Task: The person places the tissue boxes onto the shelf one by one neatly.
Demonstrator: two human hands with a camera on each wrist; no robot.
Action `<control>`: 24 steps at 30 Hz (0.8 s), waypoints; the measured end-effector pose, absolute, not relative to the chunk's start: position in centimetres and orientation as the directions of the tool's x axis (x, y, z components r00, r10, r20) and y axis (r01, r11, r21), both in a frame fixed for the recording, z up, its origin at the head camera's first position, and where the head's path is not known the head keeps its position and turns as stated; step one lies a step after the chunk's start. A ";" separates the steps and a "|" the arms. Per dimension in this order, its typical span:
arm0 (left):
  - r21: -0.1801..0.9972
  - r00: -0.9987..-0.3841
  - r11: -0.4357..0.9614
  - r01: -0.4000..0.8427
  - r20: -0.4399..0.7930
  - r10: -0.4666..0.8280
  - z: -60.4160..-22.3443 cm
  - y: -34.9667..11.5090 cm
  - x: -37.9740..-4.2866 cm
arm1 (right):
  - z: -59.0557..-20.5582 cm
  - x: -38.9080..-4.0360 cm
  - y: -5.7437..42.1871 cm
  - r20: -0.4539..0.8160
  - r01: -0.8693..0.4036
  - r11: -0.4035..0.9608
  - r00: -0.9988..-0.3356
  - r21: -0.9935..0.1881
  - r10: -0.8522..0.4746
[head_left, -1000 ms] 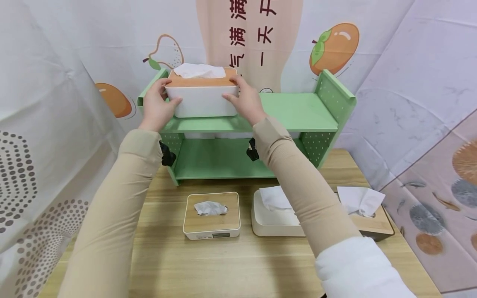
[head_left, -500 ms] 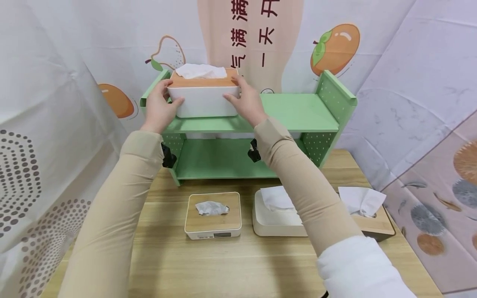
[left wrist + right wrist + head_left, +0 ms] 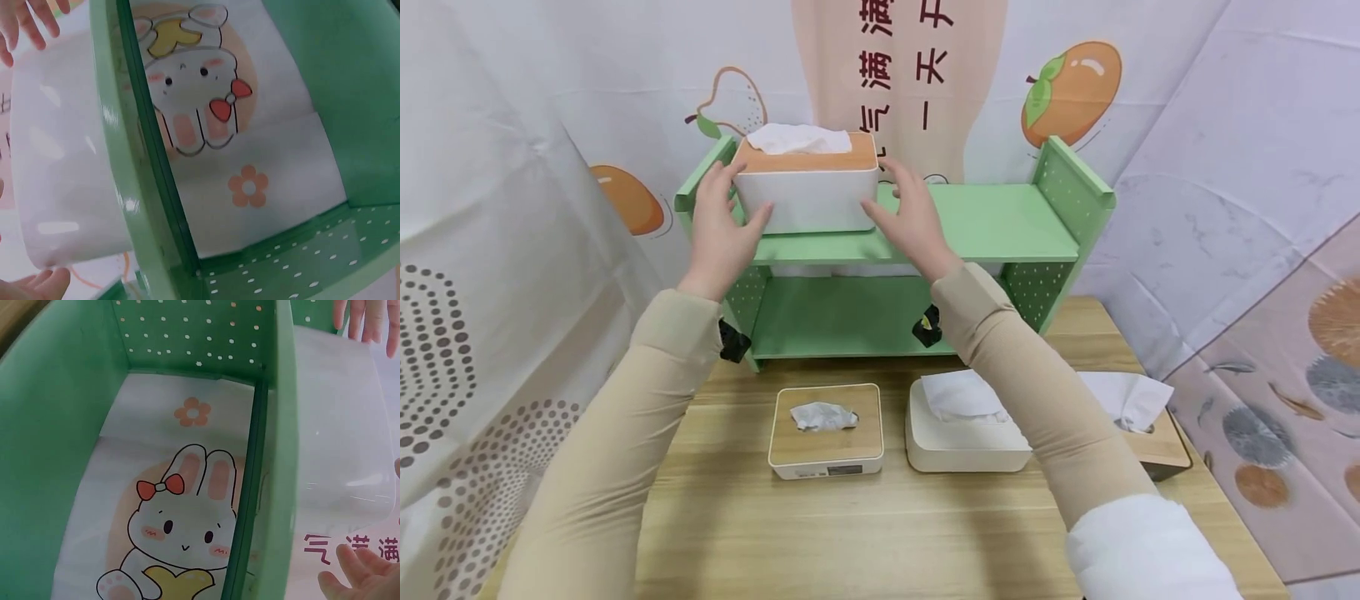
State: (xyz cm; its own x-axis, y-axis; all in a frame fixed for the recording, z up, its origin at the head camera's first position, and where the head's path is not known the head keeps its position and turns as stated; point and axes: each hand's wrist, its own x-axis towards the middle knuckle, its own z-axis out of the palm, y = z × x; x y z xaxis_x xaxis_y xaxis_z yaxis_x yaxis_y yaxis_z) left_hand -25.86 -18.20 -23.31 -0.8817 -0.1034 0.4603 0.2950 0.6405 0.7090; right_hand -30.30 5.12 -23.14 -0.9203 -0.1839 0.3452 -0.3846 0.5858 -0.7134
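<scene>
On the left part of the green shelf's upper board sits a white tissue box with a wooden lid and a tissue sticking out. My left hand is beside its left end, thumb and fingers spread. At the right end my right hand is also spread, with a small gap showing between thumb and box in the head view. In the left wrist view, fingertips of the left hand lie right by the box's lower end. The right hand appears loosely spread in the right wrist view.
Three more tissue boxes stand on the wooden table: a small wood-topped one, a white one, and a dark one with a wooden lid, partly behind the right sleeve. Printed curtains hang behind and at the sides.
Both hands have loosened from the tissue box and drawn slightly outward, the right hand moving to the right. The box has stayed in its place on the upper board.
</scene>
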 end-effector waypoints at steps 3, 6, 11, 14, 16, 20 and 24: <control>0.715 -0.866 0.614 0.334 0.490 -0.099 -24.0 -18.1 -25.2 | -23.9 -29.5 5.5 0.368 -0.418 0.557 -0.906 -0.717 -0.207; 0.726 -0.857 0.587 0.357 0.505 -0.105 -25.0 -18.1 -24.5 | -24.9 -28.6 5.9 0.389 -0.451 0.525 -0.892 -0.722 -0.231; 0.736 -0.845 0.551 0.392 0.525 -0.100 -27.6 -18.2 -22.9 | -27.1 -26.9 6.4 0.403 -0.485 0.487 -0.875 -0.727 -0.270; 0.737 -0.844 0.539 0.408 0.530 -0.084 -29.4 -18.3 -22.0 | -28.5 -25.9 6.7 0.440 -0.531 0.491 -0.847 -0.691 -0.298; 0.738 -0.846 0.533 0.414 0.528 -0.075 -30.5 -18.3 -21.4 | -29.3 -25.2 6.8 0.468 -0.561 0.495 -0.827 -0.664 -0.310; 0.748 -0.856 0.521 0.411 0.514 -0.063 -32.4 -18.3 -20.4 | -30.8 -24.1 7.0 0.499 -0.591 0.463 -0.807 -0.661 -0.316; 0.769 -0.869 0.501 0.397 0.491 -0.064 -34.2 -18.2 -19.5 | -32.7 -23.1 7.0 0.486 -0.584 0.426 -0.812 -0.691 -0.325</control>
State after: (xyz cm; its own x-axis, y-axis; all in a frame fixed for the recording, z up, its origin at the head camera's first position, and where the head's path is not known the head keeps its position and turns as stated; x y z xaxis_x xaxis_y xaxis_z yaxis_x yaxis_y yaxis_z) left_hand -19.50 -18.18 -34.21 -0.8690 -0.0638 0.4907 0.3973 0.5011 0.7688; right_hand -23.06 6.98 -32.75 -0.8117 -0.3245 0.4856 -0.5838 0.4264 -0.6909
